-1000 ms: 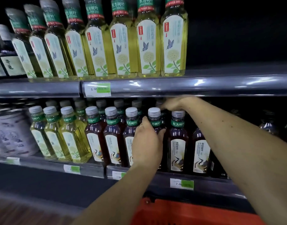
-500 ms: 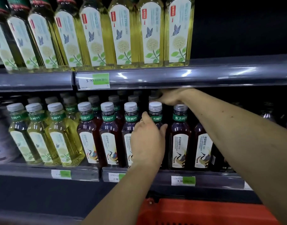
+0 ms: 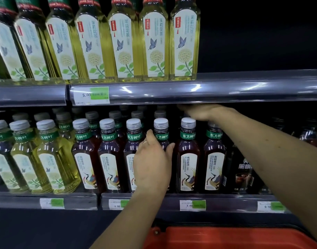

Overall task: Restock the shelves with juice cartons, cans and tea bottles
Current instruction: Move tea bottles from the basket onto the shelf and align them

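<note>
Dark, chilled store shelving, two tiers showing. Upper shelf (image 3: pixel 243 78) is carrying a row of tall yellow jasmine tea bottles (image 3: pixel 123 45) with butterfly labels; the space right of them is sitting in shadow. A price tag reading 5.00 (image 3: pixel 91 95) is sitting in the rail below them.

Lower shelf (image 3: pixel 225 198): pale yellow tea bottles (image 3: pixel 51 159) at left, then a front row of dark red tea bottles (image 3: pixel 109 157) with crane labels, green neck bands and grey caps, more standing behind. Dark coffee bottles (image 3: pixel 243 169) are standing at the right end.

Left hand (image 3: pixel 152 166) is wrapping around the fourth dark red tea bottle (image 3: pixel 161 130) of the front row, thumb on its right side, fingers on its left; a ring is showing on one finger. The bottle is standing upright on the lower shelf, in line with its neighbours.

Right hand (image 3: pixel 199 112) is reaching in under the upper shelf rail, above the caps of the bottles to the right. Its fingers are lost in the dark, so cannot tell whether it is gripping anything.

A red basket (image 3: pixel 225 238) is showing at the bottom edge, below the shelves.
</note>
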`<state>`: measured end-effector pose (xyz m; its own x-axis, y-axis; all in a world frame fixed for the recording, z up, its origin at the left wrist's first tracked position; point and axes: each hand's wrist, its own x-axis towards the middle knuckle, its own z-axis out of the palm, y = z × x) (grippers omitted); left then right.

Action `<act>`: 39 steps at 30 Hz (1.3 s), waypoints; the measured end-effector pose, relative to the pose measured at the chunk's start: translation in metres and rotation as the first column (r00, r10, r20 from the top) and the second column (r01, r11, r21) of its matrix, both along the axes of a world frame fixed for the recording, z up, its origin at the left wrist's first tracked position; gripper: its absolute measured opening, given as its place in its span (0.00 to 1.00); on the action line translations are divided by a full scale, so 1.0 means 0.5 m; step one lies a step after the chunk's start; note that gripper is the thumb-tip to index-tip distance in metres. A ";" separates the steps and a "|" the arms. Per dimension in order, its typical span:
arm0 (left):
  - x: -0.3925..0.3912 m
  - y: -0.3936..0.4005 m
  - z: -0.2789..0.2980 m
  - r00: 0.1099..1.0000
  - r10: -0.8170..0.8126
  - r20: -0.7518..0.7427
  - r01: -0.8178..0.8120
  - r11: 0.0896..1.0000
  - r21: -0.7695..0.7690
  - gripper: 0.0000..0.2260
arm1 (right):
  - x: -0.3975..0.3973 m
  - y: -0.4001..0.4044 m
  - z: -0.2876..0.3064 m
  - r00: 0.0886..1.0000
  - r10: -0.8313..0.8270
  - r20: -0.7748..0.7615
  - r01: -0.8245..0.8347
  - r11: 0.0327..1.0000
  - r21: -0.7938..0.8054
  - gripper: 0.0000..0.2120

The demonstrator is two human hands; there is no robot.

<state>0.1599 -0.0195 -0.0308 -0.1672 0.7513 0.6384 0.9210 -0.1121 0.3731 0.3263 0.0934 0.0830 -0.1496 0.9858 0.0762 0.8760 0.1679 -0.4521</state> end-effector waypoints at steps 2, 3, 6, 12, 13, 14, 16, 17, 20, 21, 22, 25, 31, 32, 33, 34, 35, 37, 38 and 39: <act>0.000 0.001 -0.001 1.000 0.005 0.000 -0.005 1.000 0.004 0.35 | 0.028 -0.005 0.006 1.000 0.003 0.026 -0.002 0.998 -0.068 0.34; 0.000 0.002 -0.001 1.000 0.007 0.001 -0.007 1.000 0.004 0.35 | 0.038 -0.005 0.010 0.998 0.020 0.055 -0.014 0.994 -0.108 0.34; 0.000 0.002 0.001 1.000 0.014 0.004 -0.014 1.000 0.008 0.35 | 0.043 -0.006 0.017 0.982 0.032 0.189 0.012 0.974 -0.226 0.30; 0.000 0.001 -0.001 1.000 0.023 0.008 -0.023 1.000 0.010 0.34 | 0.016 -0.002 0.020 0.971 0.033 0.236 0.032 0.964 -0.263 0.23; -0.001 0.001 0.001 1.000 0.021 0.010 -0.021 1.000 0.005 0.34 | 0.016 -0.001 0.020 0.972 0.035 0.232 0.028 0.964 -0.265 0.24; -0.002 0.001 0.004 1.000 0.017 0.012 -0.017 1.000 -0.001 0.34 | 0.017 -0.001 0.020 0.974 0.038 0.222 0.024 0.963 -0.270 0.25; -0.001 -0.001 0.007 1.000 0.021 -0.006 -0.021 1.000 -0.002 0.34 | 0.021 -0.005 0.021 0.979 0.040 0.198 0.019 0.958 -0.286 0.26; -0.001 -0.002 0.008 1.000 0.026 -0.018 -0.026 1.000 0.001 0.34 | 0.020 -0.006 0.021 0.980 0.050 0.195 0.009 0.957 -0.290 0.26; -0.003 -0.001 0.012 0.999 0.025 -0.020 -0.026 1.000 -0.014 0.34 | 0.014 -0.006 0.019 0.979 0.082 0.188 -0.021 0.952 -0.307 0.27; -0.003 -0.002 0.012 0.999 0.028 -0.019 -0.028 0.999 -0.019 0.34 | 0.012 -0.006 0.018 0.980 0.086 0.178 -0.027 0.950 -0.311 0.28; -0.001 -0.003 0.013 0.999 0.034 -0.019 -0.034 0.999 -0.021 0.34 | 0.010 -0.006 0.018 0.983 0.088 0.163 -0.035 0.952 -0.305 0.29; 0.002 -0.005 0.017 0.999 0.048 -0.020 -0.049 0.998 -0.034 0.35 | 0.005 -0.011 0.019 0.986 0.101 0.135 -0.070 0.974 -0.214 0.30; -0.001 -0.004 0.012 0.999 0.018 -0.029 -0.020 0.999 -0.048 0.34 | 0.032 -0.036 0.021 0.995 0.086 0.040 -0.082 0.991 -0.106 0.29; -0.001 -0.004 0.009 1.000 0.003 -0.020 -0.004 0.998 -0.060 0.34 | 0.045 -0.045 0.022 0.998 0.060 0.015 -0.059 0.998 -0.022 0.29; -0.002 -0.005 0.006 1.000 -0.021 0.008 0.021 0.997 -0.077 0.34 | 0.062 -0.051 0.023 1.000 0.031 0.003 -0.031 0.998 0.048 0.28; -0.003 -0.007 0.002 0.997 -0.053 0.064 0.059 0.995 -0.086 0.33 | 0.081 -0.055 0.023 1.000 0.006 0.013 -0.007 0.996 0.083 0.27; -0.001 -0.013 -0.003 0.988 -0.093 0.122 0.103 0.992 -0.078 0.33 | 0.103 -0.057 0.022 0.999 -0.026 0.041 0.022 0.996 0.084 0.25; 0.016 -0.034 -0.013 0.985 -0.143 0.096 0.143 0.990 0.004 0.32 | 0.146 -0.058 0.022 0.990 -0.098 0.100 0.093 0.994 0.051 0.23; 0.033 -0.046 -0.018 0.988 -0.155 0.019 0.153 0.985 0.084 0.31 | 0.162 -0.058 0.021 0.985 -0.121 0.124 0.117 0.992 0.035 0.24; 0.055 -0.056 -0.022 0.980 -0.189 -0.060 0.197 0.965 0.171 0.29 | 0.174 -0.058 0.019 0.983 -0.122 0.135 0.120 0.993 0.023 0.27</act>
<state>0.1873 -0.0476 -0.0416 0.0006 0.6423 0.7665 0.8902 -0.3495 0.2922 0.4134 0.0644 0.0926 -0.0397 0.9962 0.0781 0.9433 0.0631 -0.3258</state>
